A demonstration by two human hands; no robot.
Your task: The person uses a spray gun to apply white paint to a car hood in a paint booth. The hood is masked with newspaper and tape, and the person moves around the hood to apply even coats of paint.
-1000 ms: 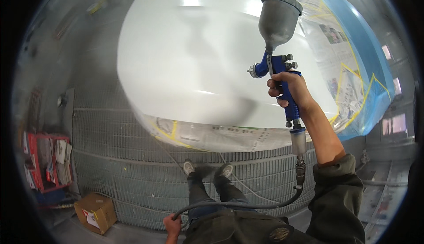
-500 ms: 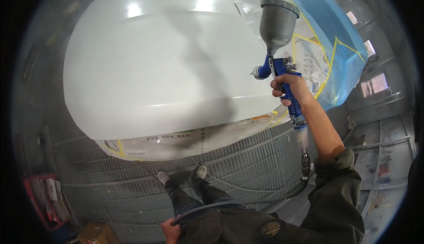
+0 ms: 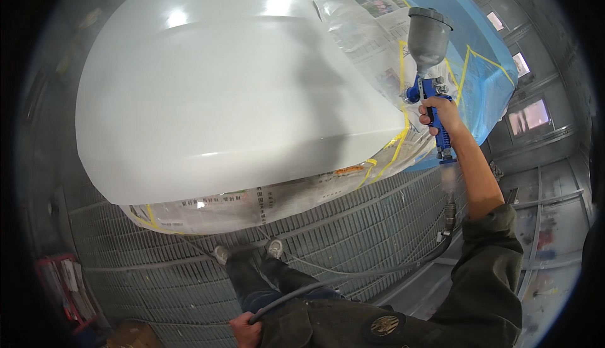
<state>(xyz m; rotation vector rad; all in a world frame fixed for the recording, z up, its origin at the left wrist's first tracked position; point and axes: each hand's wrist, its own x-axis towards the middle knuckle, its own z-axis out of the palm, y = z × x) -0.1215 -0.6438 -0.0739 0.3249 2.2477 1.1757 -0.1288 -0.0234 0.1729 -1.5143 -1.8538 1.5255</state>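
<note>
My right hand [image 3: 442, 116] is wrapped round the blue grip of a spray gun [image 3: 431, 89], fingers at the trigger. A grey metal paint cup [image 3: 429, 36] sits upright on top of the gun, and its nozzle points left. The gun is over the right edge of a large, glossy white car panel [image 3: 208, 96], beside newspaper masking. Low in the view, my left hand [image 3: 246, 331] is closed on a grey air hose [image 3: 315, 287]. The hose runs across my waist and up to the fitting under the gun's handle.
Newspaper [image 3: 372, 26] with yellow tape and blue plastic film [image 3: 488, 89] cover the area right of the panel. Taped paper hangs along its front edge. I stand on a metal grating floor [image 3: 176, 278]. A red rack [image 3: 66, 291] and a cardboard box [image 3: 133, 335] are at lower left.
The spray gun and my right hand have moved right, from over the white panel toward the masked edge. The hose is pulled tauter and higher near my waist.
</note>
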